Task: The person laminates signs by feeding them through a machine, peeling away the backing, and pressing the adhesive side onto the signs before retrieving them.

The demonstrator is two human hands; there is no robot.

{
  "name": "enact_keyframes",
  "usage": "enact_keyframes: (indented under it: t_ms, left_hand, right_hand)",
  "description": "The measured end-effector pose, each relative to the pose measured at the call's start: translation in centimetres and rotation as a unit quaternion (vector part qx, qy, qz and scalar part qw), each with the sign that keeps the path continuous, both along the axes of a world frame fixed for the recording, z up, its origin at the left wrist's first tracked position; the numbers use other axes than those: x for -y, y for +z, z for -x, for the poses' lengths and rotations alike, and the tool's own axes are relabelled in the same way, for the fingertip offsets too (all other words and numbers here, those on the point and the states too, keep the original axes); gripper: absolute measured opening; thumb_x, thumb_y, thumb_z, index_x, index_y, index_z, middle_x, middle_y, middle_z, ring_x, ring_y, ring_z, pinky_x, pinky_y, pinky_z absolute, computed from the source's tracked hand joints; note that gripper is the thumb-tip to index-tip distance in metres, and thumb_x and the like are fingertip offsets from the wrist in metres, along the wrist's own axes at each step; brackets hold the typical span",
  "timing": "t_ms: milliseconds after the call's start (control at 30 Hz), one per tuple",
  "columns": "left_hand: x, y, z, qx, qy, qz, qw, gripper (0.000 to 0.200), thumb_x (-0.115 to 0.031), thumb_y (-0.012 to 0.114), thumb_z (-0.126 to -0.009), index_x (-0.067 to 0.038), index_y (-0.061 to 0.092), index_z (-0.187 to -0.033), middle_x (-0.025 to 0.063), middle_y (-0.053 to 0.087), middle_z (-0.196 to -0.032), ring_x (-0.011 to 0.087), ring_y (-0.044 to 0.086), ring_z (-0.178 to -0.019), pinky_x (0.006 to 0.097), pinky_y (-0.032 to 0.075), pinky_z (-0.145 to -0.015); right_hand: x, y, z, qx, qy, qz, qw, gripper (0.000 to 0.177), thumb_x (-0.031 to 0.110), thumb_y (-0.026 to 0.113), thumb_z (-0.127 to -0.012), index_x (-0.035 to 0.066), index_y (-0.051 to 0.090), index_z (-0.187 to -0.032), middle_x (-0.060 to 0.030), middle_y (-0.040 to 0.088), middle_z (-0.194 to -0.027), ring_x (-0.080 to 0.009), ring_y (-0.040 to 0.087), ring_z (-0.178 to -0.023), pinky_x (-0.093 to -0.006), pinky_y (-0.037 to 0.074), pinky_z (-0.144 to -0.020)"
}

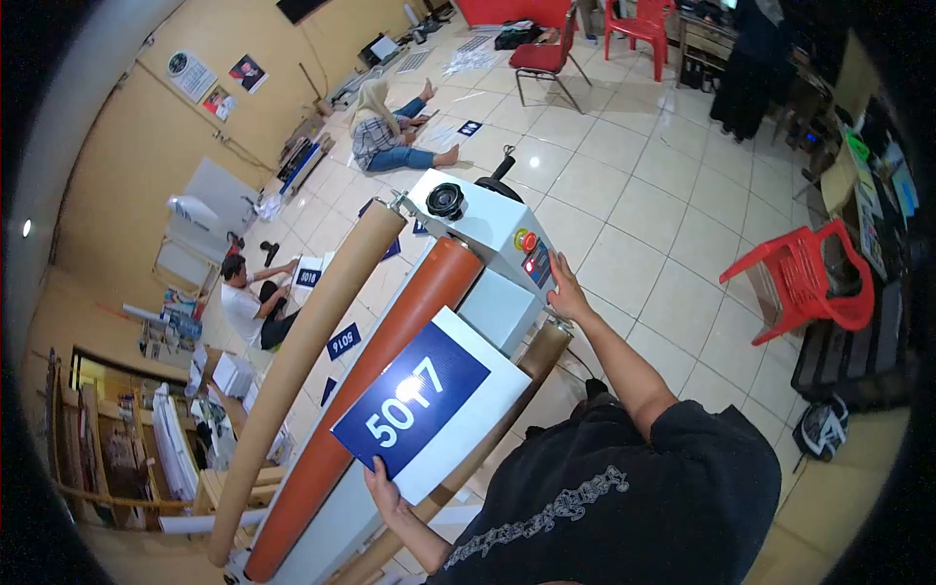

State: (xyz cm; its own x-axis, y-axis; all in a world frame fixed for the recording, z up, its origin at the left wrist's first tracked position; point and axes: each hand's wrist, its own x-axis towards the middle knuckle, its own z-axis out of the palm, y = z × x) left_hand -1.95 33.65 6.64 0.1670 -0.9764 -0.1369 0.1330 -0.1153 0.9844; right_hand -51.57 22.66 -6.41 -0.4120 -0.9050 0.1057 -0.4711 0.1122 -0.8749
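Observation:
My left hand (385, 490) grips the lower edge of a dark blue sign sheet (414, 398) with the white number 5017 and a wide white margin. The sheet lies over the feed side of a roller laminator, its far edge against the orange-red roller (390, 341). My right hand (565, 290) rests with fingers stretched out at the side of the small control panel (536, 265) on the machine's grey end housing (502, 229). A red emergency stop button (526, 241) and a black knob (446, 201) sit on that housing.
A long brown roll (312, 361) runs along the machine's far side. Beyond it, two people sit on the tiled floor among blue number signs (343, 341). Red chairs (807, 278) stand on the right and at the back. Another person in dark clothes (746, 73) stands at a desk.

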Motion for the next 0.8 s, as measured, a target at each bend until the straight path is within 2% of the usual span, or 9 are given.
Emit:
enact_keyframes:
  t_ms: [167,267,433,467,500,600,700,767,800]
  left_hand:
    - [-1.1,0.4,2.9,0.005,0.049,0.006,0.999,0.047,-0.026,0.054,-0.096,0.001,0.044,-0.133,0.0111,0.054,-0.128,0.0212,0.053,-0.114,0.0346,0.04,-0.099]
    - [-1.2,-0.5,4.7,-0.024,0.063,0.025,0.997,0.05,-0.03,0.053,-0.097,0.001,0.043,-0.134,0.0116,0.053,-0.129,0.0219,0.052,-0.116,0.0349,0.039,-0.1]
    - [0.0,-1.0,8.0,-0.072,0.066,0.038,0.995,0.054,-0.036,0.049,-0.098,0.001,0.04,-0.136,0.0127,0.052,-0.131,0.0218,0.05,-0.118,0.0347,0.038,-0.101]
    - [0.4,-1.4,8.7,-0.081,0.057,0.043,0.994,0.054,-0.035,0.049,-0.098,0.001,0.039,-0.137,0.0126,0.052,-0.131,0.0216,0.051,-0.118,0.0345,0.038,-0.101]
    - [0.8,-1.2,10.1,-0.073,0.044,0.048,0.995,0.052,-0.033,0.049,-0.098,0.001,0.04,-0.136,0.012,0.052,-0.13,0.0208,0.051,-0.116,0.034,0.039,-0.1]
    - [1.8,0.3,14.7,-0.02,-0.017,0.03,0.999,0.046,-0.029,0.052,-0.098,0.001,0.045,-0.132,0.0093,0.056,-0.125,0.0185,0.054,-0.11,0.0326,0.039,-0.098]
    - [2.1,0.1,18.5,-0.029,-0.049,0.03,0.998,0.041,-0.028,0.055,-0.096,0.001,0.052,-0.125,0.0075,0.06,-0.118,0.016,0.055,-0.106,0.0308,0.04,-0.096]
    - [1.8,0.1,20.5,-0.084,-0.075,0.013,0.994,0.04,-0.029,0.057,-0.095,0.001,0.054,-0.123,0.0065,0.061,-0.116,0.0138,0.055,-0.105,0.0295,0.041,-0.094]
    - [1.5,0.2,21.1,-0.086,-0.07,0.009,0.994,0.04,-0.029,0.057,-0.095,0.001,0.054,-0.123,0.0065,0.061,-0.116,0.0138,0.055,-0.105,0.0295,0.041,-0.094]
  right_hand:
    - [1.3,-1.5,0.2,0.003,0.014,0.05,0.999,0.093,-0.003,0.053,-0.068,0.027,0.019,-0.15,-0.0324,0.013,-0.149,-0.0466,0.029,-0.133,-0.0405,0.032,-0.108]
    - [1.9,-2.3,1.1,-0.006,0.032,0.007,0.999,0.091,-0.003,0.051,-0.067,0.023,0.021,-0.149,-0.0342,0.01,-0.149,-0.0464,0.021,-0.138,-0.0392,0.029,-0.11]
    - [0.0,1.6,3.6,-0.04,0.093,0.007,0.995,0.075,0.007,0.06,-0.076,0.016,0.032,-0.146,-0.028,0.024,-0.148,-0.0403,0.037,-0.131,-0.0383,0.032,-0.108]
    - [-1.3,5.4,3.8,0.195,0.138,-0.029,0.971,0.071,0.011,0.062,-0.079,0.012,0.034,-0.144,-0.0234,0.03,-0.146,-0.0346,0.039,-0.13,-0.037,0.033,-0.106]
    - [-2.3,8.8,3.7,0.419,0.177,-0.071,0.888,0.067,0.016,0.064,-0.083,0.008,0.036,-0.143,-0.0188,0.036,-0.144,-0.0288,0.042,-0.129,-0.0357,0.034,-0.105]
    - [-5.3,14.1,5.1,0.449,0.232,-0.006,0.863,0.063,0.023,0.066,-0.086,0.006,0.039,-0.141,-0.0112,0.044,-0.139,-0.0187,0.043,-0.125,-0.0341,0.036,-0.102]
    - [-5.2,17.7,6.9,0.085,0.178,0.142,0.97,0.063,0.024,0.067,-0.082,0.006,0.042,-0.138,-0.0149,0.044,-0.14,-0.0248,0.044,-0.126,-0.0385,0.036,-0.103]
    - [-5.8,23.3,7.4,-0.222,0.156,0.176,0.946,0.061,0.022,0.069,-0.078,0.009,0.048,-0.134,-0.0188,0.043,-0.14,-0.0349,0.044,-0.126,-0.0444,0.035,-0.104]
    - [-5.7,24.5,7.6,-0.222,0.162,0.172,0.946,0.061,0.022,0.069,-0.078,0.009,0.048,-0.134,-0.0188,0.043,-0.14,-0.0349,0.044,-0.126,-0.0444,0.035,-0.104]
